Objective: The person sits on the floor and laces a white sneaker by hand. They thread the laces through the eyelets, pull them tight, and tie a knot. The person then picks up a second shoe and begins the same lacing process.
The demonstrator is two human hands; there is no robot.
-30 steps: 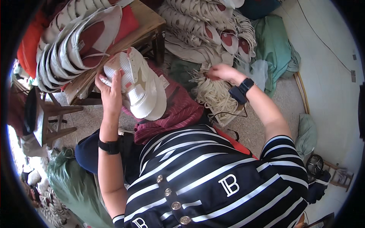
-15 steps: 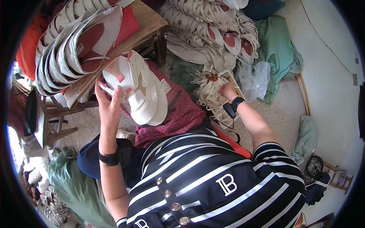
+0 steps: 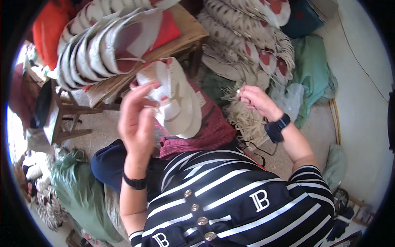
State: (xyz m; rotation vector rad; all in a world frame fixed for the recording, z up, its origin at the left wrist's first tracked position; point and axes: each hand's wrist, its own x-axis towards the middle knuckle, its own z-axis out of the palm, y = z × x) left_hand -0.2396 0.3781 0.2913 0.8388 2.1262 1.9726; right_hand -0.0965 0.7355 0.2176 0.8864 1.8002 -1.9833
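A white and beige shoe upper (image 3: 187,109) with red patches lies across the maroon striped cloth (image 3: 216,123) over my lap. My left hand (image 3: 138,117) is at its left side, slightly blurred, thumb and fingers apart; the fingertips overlap its mesh, and I cannot tell whether they touch. To the right, my right hand (image 3: 257,101) is raised over a pile of cream shoelaces (image 3: 247,119). Its thumb and forefinger pinch a small pale end, seemingly a shoelace; the other fingers are curled.
Nested shoe uppers (image 3: 98,47) stand on a wooden bench (image 3: 187,26) at the far left, beside red material. More uppers (image 3: 242,31) are heaped at the far middle. A green sack (image 3: 308,70) and clear plastic bag (image 3: 294,96) lie right. Another green sack (image 3: 80,193) lies near left.
My right hand has lifted from the shoelace pile, pinching a pale end. My left hand has loosened from the upper's edge, fingers spread. The whole view has shifted, moving the scene rightward.
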